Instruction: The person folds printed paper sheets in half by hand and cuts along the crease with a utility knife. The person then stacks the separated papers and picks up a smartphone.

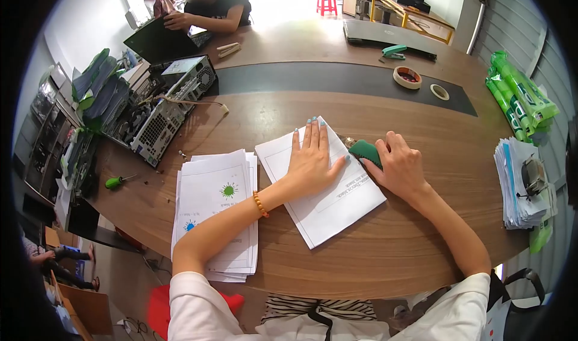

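A stack of white printed sheets point(328, 211) lies tilted on the brown table in front of me. My left hand point(313, 165) rests flat on it, fingers spread and holding nothing. At the stack's upper right edge, my right hand point(398, 165) has its fingers curled around a dark green tool point(365, 152), whose front end touches or nearly touches the paper edge. Part of the tool is hidden by the fingers. A second pile of sheets point(208, 187) with green and blue splash pictures sits to the left, partly under my left forearm.
An opened computer case point(158, 130) and a green screwdriver point(114, 182) are at the left. Tape rolls point(407, 78), a teal stapler point(394, 51) and a closed laptop point(388, 37) lie beyond. Green packs point(518, 94) and papers point(515, 190) line the right edge. A person point(220, 10) sits across.
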### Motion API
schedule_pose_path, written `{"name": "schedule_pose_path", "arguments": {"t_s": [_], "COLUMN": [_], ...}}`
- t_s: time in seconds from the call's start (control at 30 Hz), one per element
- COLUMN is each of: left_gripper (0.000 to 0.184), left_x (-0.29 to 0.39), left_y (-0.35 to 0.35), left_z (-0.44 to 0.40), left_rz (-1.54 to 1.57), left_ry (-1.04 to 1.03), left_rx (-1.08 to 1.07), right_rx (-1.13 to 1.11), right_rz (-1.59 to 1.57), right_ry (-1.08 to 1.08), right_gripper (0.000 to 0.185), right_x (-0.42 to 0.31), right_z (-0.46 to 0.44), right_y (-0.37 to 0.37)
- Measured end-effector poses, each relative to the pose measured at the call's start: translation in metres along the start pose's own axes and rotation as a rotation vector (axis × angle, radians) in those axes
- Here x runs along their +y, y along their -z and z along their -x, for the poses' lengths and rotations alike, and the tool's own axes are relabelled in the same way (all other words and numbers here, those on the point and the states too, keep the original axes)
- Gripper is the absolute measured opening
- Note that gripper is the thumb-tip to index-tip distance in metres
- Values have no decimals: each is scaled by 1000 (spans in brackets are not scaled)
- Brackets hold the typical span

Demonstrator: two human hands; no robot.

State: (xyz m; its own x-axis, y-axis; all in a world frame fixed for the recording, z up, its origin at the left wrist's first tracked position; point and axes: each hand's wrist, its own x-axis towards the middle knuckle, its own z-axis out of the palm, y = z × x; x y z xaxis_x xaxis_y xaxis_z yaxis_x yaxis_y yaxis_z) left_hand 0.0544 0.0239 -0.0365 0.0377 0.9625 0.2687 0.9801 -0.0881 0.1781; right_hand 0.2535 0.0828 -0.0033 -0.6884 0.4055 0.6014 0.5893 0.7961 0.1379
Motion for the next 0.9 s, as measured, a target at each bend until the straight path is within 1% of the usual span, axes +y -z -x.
{"name": "schedule_pose_path", "arguments": {"t_s": [0.1,0.2,0.3,0.37,0.5,0.57,0.6,0.67,0.7,0.77,0.8,0.87,0.9], "left_gripper": [82,79,84,84,83,82,82,80,80,78,78,81,82], "left_x": [1,1,-2,-2,-1,-1,-1,-2,-1,1,1,-2,-1], "left_y": [0,1,0,0,2,2,2,2,5,8,7,7,8], "left_z": [0,1,1,3,4,4,5,6,3,5,6,6,6], "left_rz": [-25,-53,-24,5,15,9,15,7,16,-54,-52,50,34], "left_ry": [11,26,19,-43,-61,-56,-56,-73,-78,-40,-48,-71,-69], "left_rx": [-18,-16,-6,-8,-7,-24,-24,-15,-1,-88,-94,-24,-41], "right_rx": [-9,-15,-35,-109,-100,8,3,85,107,116,128,109,95], "right_rz": [13,-37,-60,-94,-84,53,56,23,-30,-32,-53,-33,-14], "right_ry": [10,8,-7,-29,-16,-13,-12,-208,-239,-225,-223,-231,-226], "right_gripper": [34,35,35,34,33,31,31,29,29,29,29,30,30], "right_x": [3,6,14,22,31,44,58,90,95,97,94,90,90], "right_z": [-2,-6,-8,-6,-3,-4,-3,-1,0,0,3,7,8], "right_y": [-3,-2,6,13,16,16,17,25,30,39,40,35,31]}}
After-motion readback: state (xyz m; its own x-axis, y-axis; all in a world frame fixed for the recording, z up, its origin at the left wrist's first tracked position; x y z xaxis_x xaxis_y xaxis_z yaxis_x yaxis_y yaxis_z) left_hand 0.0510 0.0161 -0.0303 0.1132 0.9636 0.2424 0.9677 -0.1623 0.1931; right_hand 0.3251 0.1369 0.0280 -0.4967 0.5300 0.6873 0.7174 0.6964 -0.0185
